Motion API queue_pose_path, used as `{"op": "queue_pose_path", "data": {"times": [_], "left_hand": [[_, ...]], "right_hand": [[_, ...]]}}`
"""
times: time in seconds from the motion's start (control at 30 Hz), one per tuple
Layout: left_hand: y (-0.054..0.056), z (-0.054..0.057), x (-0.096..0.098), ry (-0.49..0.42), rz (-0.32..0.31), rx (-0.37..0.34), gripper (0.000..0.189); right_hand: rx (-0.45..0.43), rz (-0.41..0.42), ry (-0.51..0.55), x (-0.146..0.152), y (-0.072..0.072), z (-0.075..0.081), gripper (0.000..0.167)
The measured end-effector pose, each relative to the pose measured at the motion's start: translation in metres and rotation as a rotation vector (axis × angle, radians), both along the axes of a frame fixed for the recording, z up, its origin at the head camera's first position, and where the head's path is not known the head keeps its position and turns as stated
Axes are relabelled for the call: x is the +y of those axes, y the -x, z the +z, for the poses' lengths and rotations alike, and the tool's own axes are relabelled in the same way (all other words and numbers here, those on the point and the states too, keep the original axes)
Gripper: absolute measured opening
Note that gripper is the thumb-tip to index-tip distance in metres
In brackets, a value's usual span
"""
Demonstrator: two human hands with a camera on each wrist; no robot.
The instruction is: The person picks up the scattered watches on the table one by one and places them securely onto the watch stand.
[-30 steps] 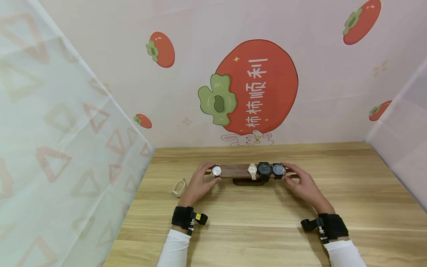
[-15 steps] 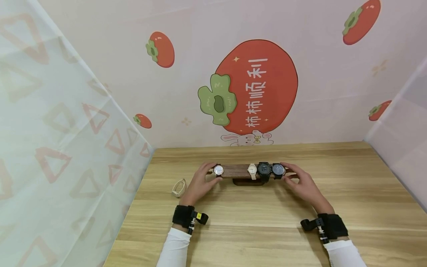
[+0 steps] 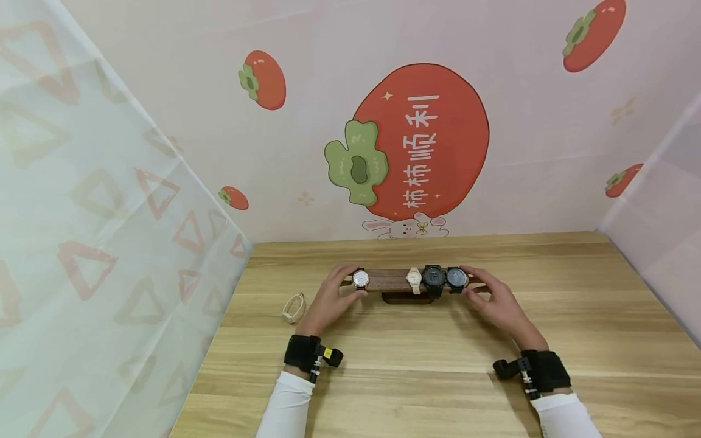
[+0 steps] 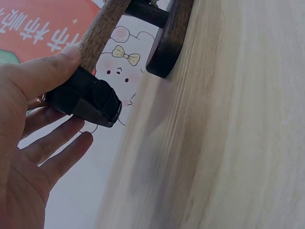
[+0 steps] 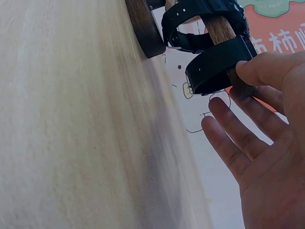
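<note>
A wooden watch stand [image 3: 386,280] stands on the table, its bar raised above a dark base [image 3: 408,298]. My left hand [image 3: 327,302] pinches a white-faced wristwatch [image 3: 361,279] with a dark strap around the bar's left end. Its thumb [image 4: 50,71] lies along the bar, with the fingers on the far side. My right hand [image 3: 497,302] grips the bar's right end between thumb and fingers, the thumb right at the strap of a dark-faced watch [image 3: 457,277]. Inward from that sit a bulky black watch [image 3: 434,277] and a cream watch [image 3: 414,279].
Another cream watch [image 3: 294,308] lies on the wood-grain table [image 3: 416,371], left of my left hand. A printed wall sheet [image 3: 301,140] rises behind the table's back edge, with more sheets at both sides.
My left hand has moved slightly right, and the white-faced watch has slid inward along the bar with it. My right hand and the other watches have stayed put.
</note>
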State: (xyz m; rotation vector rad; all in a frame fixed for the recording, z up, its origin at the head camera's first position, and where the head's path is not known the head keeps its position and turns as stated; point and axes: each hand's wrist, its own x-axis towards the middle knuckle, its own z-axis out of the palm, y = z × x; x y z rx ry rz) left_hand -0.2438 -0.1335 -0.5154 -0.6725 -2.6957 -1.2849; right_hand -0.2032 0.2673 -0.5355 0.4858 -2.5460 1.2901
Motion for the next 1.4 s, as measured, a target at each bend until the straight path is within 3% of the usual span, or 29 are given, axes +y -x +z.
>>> {"op": "queue_pose_path", "data": {"times": [0.67, 1.07, 1.4], "left_hand": [[0.004, -0.008, 0.015, 0.005, -0.029, 0.055, 0.070], [0.001, -0.003, 0.012, 0.051, -0.033, 0.062, 0.068], [0.006, -0.002, 0.010, 0.027, -0.053, 0.059, 0.063]], "right_hand": [[0.011, -0.004, -0.003, 0.000, 0.002, -0.003, 0.054], [0.023, -0.003, -0.004, 0.002, 0.001, -0.004, 0.054], [0.022, -0.006, -0.009, 0.001, 0.000, -0.003, 0.054]]}}
